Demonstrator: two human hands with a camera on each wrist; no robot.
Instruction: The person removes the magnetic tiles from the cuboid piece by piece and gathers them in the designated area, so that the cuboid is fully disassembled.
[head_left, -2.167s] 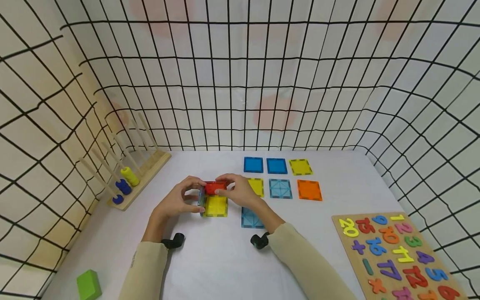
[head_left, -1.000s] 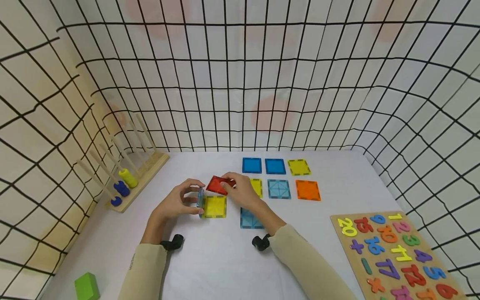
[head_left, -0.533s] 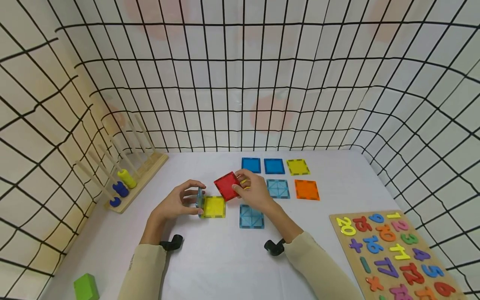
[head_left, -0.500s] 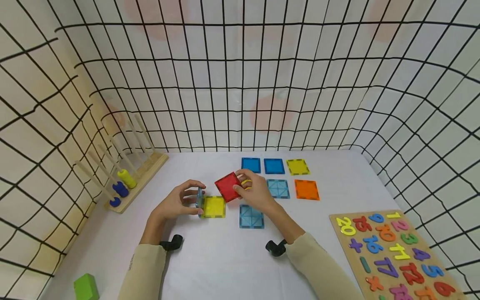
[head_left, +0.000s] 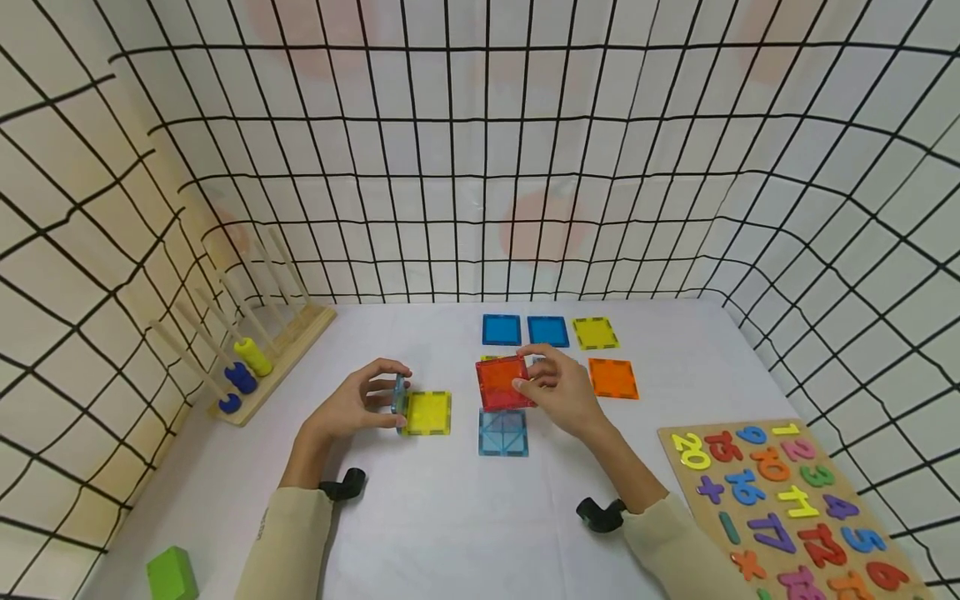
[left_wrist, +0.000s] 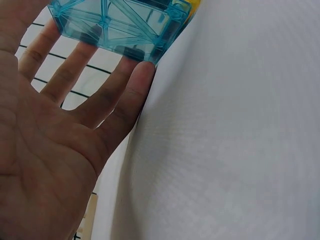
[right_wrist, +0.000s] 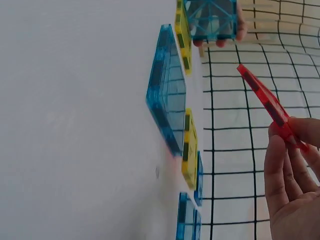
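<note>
My left hand (head_left: 351, 406) holds a clear light-blue magnetic tile (head_left: 400, 400) upright at the left edge of a flat yellow magnetic tile (head_left: 429, 413). In the left wrist view, the fingertips touch the rim of that light-blue tile (left_wrist: 107, 25). My right hand (head_left: 564, 390) pinches a red magnetic tile (head_left: 498, 383) by its right side, thumb in front. The right wrist view shows the red tile (right_wrist: 265, 97) raised off the table and tilted. Below it lies another light-blue tile (head_left: 503, 434), flat on the table. A yellow tile behind the red one is mostly hidden.
Two blue tiles (head_left: 501, 330), a yellow tile (head_left: 596, 333) and an orange tile (head_left: 615, 379) lie behind the right hand. A wooden peg rack (head_left: 300, 333) with beads stands at left. A green block (head_left: 172, 573) and a number board (head_left: 780, 500) flank the front.
My right hand has taken the red tile from the far edge of the flat yellow tile, lifted it and carried it right. The left hand has stayed on the upright light-blue tile.
</note>
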